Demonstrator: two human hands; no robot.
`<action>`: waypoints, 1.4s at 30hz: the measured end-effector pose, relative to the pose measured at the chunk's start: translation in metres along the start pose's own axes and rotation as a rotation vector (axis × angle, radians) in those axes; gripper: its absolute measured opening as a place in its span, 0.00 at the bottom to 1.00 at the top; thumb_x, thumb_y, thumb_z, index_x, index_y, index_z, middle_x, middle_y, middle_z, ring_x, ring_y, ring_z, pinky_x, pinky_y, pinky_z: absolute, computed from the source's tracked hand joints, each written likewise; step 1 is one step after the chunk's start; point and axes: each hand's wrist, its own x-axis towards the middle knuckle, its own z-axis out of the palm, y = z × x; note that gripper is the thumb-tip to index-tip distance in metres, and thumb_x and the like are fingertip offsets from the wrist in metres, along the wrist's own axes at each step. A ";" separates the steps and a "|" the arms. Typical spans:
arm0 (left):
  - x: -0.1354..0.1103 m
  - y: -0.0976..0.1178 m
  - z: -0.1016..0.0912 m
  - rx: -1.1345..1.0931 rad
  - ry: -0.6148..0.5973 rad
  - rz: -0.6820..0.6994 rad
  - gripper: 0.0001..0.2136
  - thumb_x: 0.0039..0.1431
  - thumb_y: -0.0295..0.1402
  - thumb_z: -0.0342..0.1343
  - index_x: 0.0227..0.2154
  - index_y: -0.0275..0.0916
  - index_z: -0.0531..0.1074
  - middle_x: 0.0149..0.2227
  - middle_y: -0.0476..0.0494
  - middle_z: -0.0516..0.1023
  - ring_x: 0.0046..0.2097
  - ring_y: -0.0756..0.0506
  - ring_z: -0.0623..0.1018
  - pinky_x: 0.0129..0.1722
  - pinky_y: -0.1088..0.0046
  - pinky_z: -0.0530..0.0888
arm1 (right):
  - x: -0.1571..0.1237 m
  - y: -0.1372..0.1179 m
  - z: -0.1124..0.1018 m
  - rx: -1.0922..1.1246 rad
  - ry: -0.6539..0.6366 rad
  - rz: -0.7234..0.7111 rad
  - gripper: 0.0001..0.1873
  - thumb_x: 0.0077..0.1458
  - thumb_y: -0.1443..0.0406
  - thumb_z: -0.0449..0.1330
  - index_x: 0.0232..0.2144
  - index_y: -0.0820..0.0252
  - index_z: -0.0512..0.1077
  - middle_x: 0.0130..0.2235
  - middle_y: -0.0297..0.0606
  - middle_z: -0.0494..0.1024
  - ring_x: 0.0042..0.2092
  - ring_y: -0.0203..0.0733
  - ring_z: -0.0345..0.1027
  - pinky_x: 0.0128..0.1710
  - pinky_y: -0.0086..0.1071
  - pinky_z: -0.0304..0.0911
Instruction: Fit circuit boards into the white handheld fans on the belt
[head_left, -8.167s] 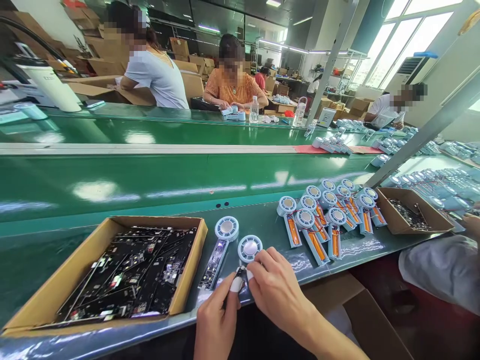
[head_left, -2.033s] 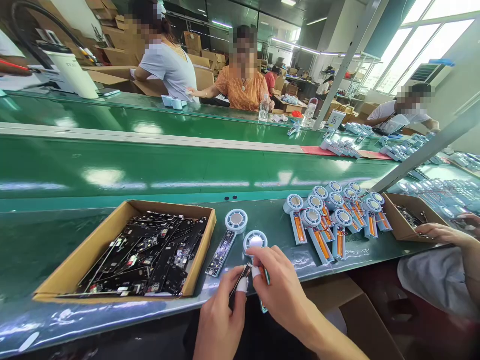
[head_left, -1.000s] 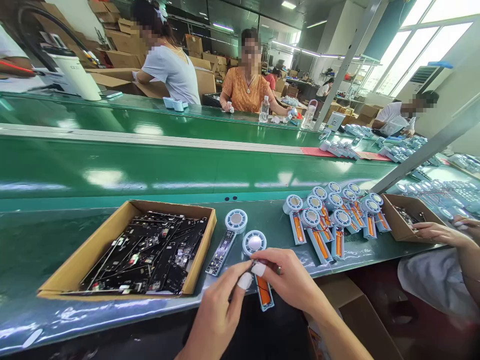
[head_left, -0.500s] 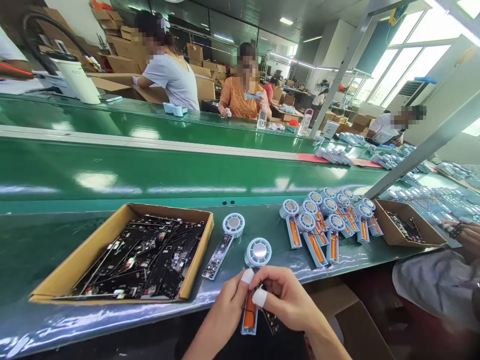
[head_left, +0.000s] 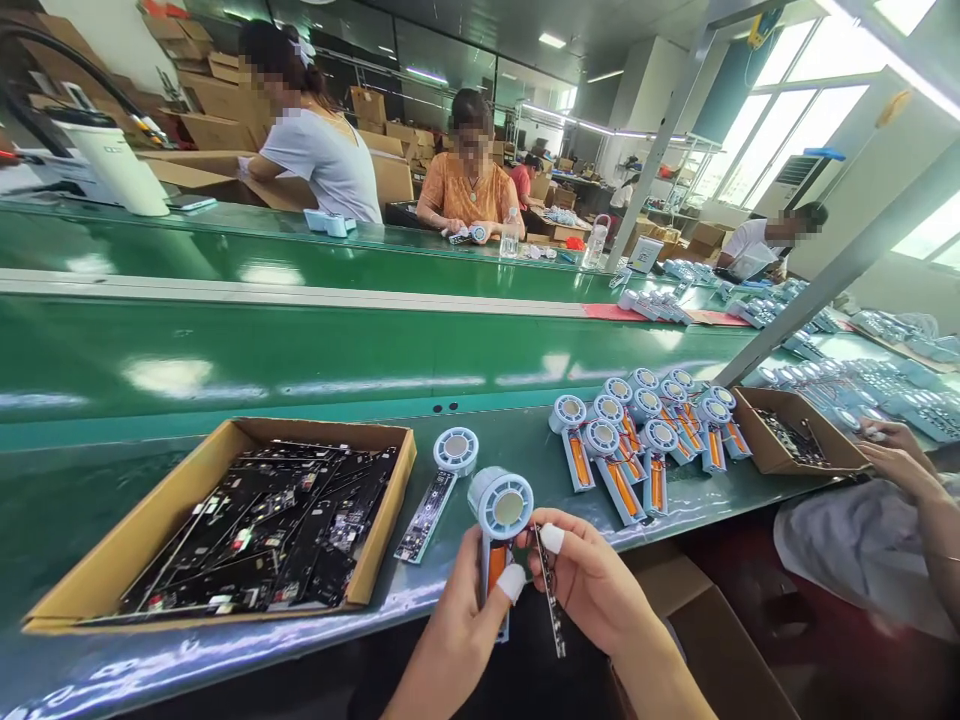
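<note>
My left hand grips a pale blue fan half-shell, round head up, with an orange battery showing in its handle. Closed beside it, my right hand pinches a narrow black circuit board that hangs down next to the handle. Both hands wear white finger cots and hover over the near table edge. A second fan shell with a board fitted in its handle lies on the green table just ahead.
A cardboard box of black circuit boards sits at the left. Several fan shells with orange batteries lie to the right, then a small box of parts. A co-worker's hands work at the right. Others sit across the green conveyor.
The fan shell has been lifted upright off the table in my left hand. My right hand now holds the circuit board apart, beside the handle.
</note>
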 end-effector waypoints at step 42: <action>-0.001 -0.006 0.001 0.153 0.181 -0.031 0.23 0.61 0.49 0.53 0.54 0.42 0.72 0.55 0.39 0.78 0.63 0.36 0.72 0.59 0.61 0.72 | -0.004 0.029 0.001 -0.617 -0.105 -0.196 0.29 0.63 0.41 0.52 0.26 0.57 0.60 0.20 0.24 0.58 0.20 0.28 0.48 0.19 0.24 0.49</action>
